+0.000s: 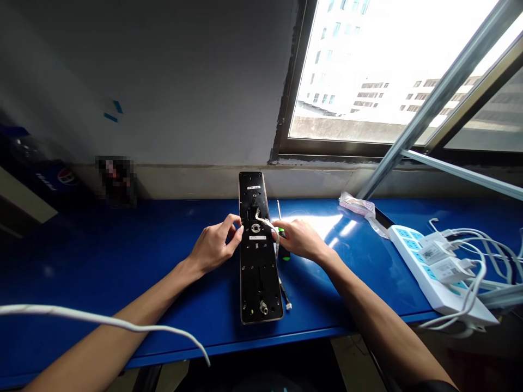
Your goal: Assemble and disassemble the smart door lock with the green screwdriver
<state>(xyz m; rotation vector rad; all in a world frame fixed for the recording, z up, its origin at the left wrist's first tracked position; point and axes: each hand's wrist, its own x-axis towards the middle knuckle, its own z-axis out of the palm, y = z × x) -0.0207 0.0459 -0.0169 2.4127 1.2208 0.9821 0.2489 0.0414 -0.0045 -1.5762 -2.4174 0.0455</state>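
A long black door-lock panel lies back side up on the blue table, with a round fitting at its middle, screw posts near both ends and small white labels. My left hand grips its left edge, thumb and index finger closed together there. At the opposite edge, my right hand has its fingers closed on the panel beside a white cable. This cable leaves the panel's middle and runs over the right side to a white connector. Partly under my right hand lies a screwdriver with a green and black handle.
At right, a white power strip carries chargers and tangled white cables. A plastic packet lies near the metal frame by the window. Another white cable crosses the left foreground above my forearm. A Pepsi bottle stands at far left.
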